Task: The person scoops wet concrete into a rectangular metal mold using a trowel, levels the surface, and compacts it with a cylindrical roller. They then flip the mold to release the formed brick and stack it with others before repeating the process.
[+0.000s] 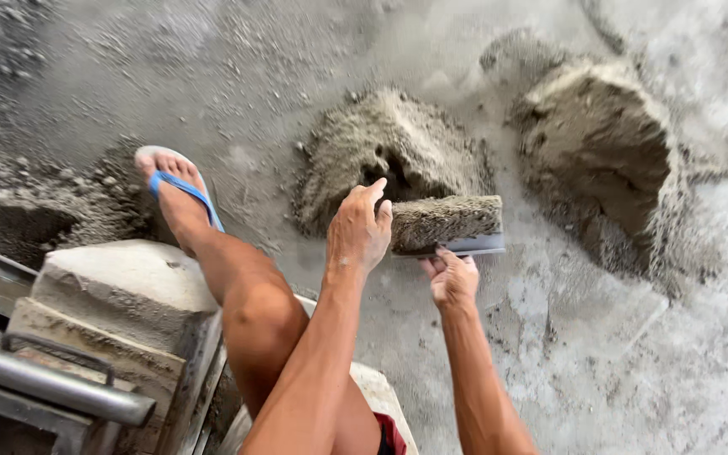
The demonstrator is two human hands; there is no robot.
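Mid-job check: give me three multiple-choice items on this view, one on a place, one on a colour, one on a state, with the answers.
1. Where is the flat tool held?
A. Just in front of the near sand mound
B. On the grey block
C. Under the foot

2. What colour are the sandal straps?
A. Red
B. Blue
C. Green

3. What state is the flat tool in?
A. Bare
B. Loaded with sandy mix
C. Lying on the floor

Answers: 1 A, it sits at the mound's near edge. 2 B, the straps over the foot are blue. 3 B, a heap of mix lies on it, with the left hand against the heap's end and the right hand gripping from below.
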